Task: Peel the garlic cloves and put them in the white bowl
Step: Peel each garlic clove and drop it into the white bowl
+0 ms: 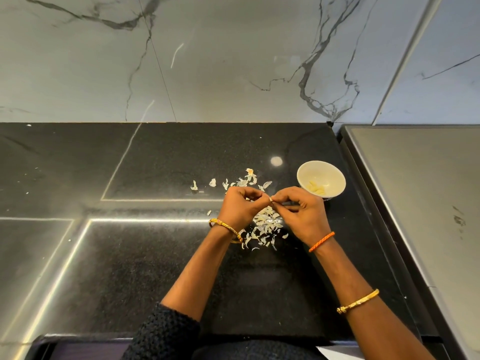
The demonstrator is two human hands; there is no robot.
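Above peels (267, 224) | two hands: left hand (240, 206), right hand (302, 210) | pinch one clove (271, 199)

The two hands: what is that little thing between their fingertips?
In the head view, a garlic clove sits between the left hand and the right hand; both pinch it above the loose peels.

no readable text, labels or numbers anywhere

Bowl (321, 181) holding cloves (317, 189) sits right of the peels (265, 227) on the counter (155, 255).
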